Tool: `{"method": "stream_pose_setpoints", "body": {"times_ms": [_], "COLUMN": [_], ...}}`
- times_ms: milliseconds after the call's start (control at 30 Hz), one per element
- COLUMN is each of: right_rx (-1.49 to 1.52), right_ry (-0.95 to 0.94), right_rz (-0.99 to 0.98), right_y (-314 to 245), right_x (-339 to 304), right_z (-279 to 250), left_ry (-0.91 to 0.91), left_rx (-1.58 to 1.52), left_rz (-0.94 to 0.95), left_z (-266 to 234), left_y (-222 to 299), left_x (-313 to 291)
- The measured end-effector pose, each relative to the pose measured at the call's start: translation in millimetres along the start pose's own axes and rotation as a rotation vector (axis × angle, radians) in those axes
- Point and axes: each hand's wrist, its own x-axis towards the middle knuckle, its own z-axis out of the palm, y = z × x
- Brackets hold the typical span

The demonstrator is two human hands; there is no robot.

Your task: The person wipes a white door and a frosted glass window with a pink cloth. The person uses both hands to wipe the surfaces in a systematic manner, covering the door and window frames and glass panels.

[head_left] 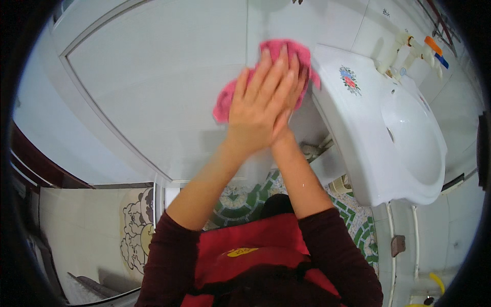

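Observation:
A pink cloth [223, 105] lies bunched against the white tiled wall [204, 56], close to the left side of the washbasin. My left hand [259, 105] is open and flat, fingers spread and pointing up over the cloth. It rests across my right hand [298, 88], which is partly hidden beneath it. With that right hand I hold the cloth pressed to the wall. Folds of cloth stick out to the left of my hands, above them and at the right, near the basin's rim.
To the right stands a white washbasin [353, 128] with flower decoration and a tap [401, 53]. Thin pipes [391, 230] run below it. A green-and-white patterned floor [240, 204] lies underneath. A doorway at left shows a cartoon mat [137, 230].

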Motion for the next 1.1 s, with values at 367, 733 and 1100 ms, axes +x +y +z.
{"method": "stream_pose_setpoints", "body": {"times_ms": [367,733,1100], "right_rx": [0.216,-0.641,-0.838], "right_ry": [0.063,-0.539,-0.783], "right_rz": [-0.197,-0.534,-0.681], "right_y": [26,16,15], "right_x": [-25,-17,-8], "right_z": [-28,-204,-190], "left_ry": [0.171,0.12,0.132], "left_rx": [-0.21,0.089,0.212], "left_rz": [-0.033,0.017,0.044], "left_z": [-27,-21,-13], "left_y": [-31,-76,-78], "left_x": [-9,-24,-25]}}
